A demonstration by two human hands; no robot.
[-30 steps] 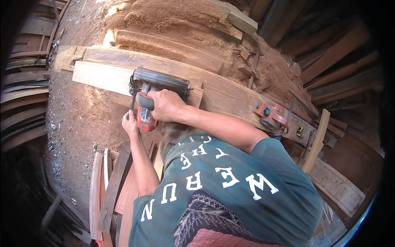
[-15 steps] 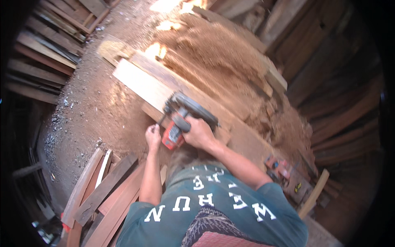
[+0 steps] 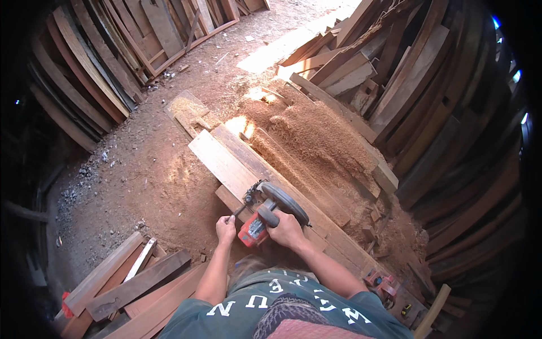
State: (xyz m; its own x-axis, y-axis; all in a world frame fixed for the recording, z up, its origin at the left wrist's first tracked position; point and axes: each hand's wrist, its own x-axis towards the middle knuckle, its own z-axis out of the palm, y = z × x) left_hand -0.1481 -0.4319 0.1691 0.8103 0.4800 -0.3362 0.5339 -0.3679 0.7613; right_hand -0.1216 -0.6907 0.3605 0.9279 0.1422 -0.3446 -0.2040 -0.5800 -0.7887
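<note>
A circular saw (image 3: 257, 230) with an orange motor body and a dark round guard rests on a pale board (image 3: 221, 161). My right hand (image 3: 287, 230) is wrapped round the saw's dark rear handle. Closed on the end of a thin dark rod (image 3: 240, 210) that sticks out from the saw's front left is my left hand (image 3: 226, 230). Pointing away to the far left, the pale board lies alongside a longer brown plank (image 3: 243, 152). The guard and base hide the blade and where it meets the wood.
Sawdust (image 3: 322, 135) is heaped right of the planks. Another orange power tool (image 3: 381, 281) lies at the near right. Loose boards (image 3: 138, 285) are piled at my near left. Upright timber (image 3: 90, 62) stands at the far left, and more boards (image 3: 451, 113) lean along the right.
The view has tilted up and sharpened, so the saw, hands and boards sit lower and further right in it. Both hands keep their hold on the saw and rod.
</note>
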